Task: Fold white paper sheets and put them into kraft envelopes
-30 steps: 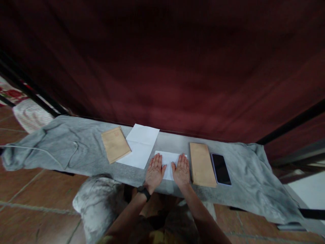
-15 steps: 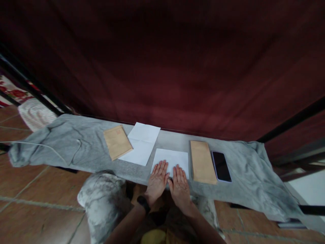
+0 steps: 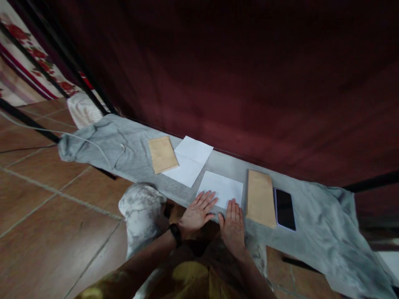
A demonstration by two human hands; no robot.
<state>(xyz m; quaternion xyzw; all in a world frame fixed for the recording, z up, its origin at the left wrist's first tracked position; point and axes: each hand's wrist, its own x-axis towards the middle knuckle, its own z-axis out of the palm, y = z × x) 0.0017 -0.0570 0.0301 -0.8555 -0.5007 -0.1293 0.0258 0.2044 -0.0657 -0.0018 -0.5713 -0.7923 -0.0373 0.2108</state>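
Note:
A folded sheet of white paper [image 3: 221,187] lies on the grey cloth right in front of me. My left hand [image 3: 198,209] rests flat on its near left edge, fingers stretched out. On its near right edge lies my right hand [image 3: 232,222], also flat with straight fingers. Neither hand grips anything. To the left, a larger white sheet with a crease [image 3: 190,162] is partly covered by a brown envelope [image 3: 162,154]. Close to my right hand is a longer brown envelope or stack of them [image 3: 260,198]; I cannot tell which.
A phone [image 3: 285,209] lies right of the long envelope. The grey cloth [image 3: 324,220] covers a narrow bench. A white cable [image 3: 93,143] runs over its left end. Behind hangs a dark red curtain [image 3: 218,104], with black metal bars [image 3: 374,181] at the sides.
My view has turned, so the bench slants more. My hands have slid towards the near edge of the folded paper and uncovered more of it; the left fingers are more spread.

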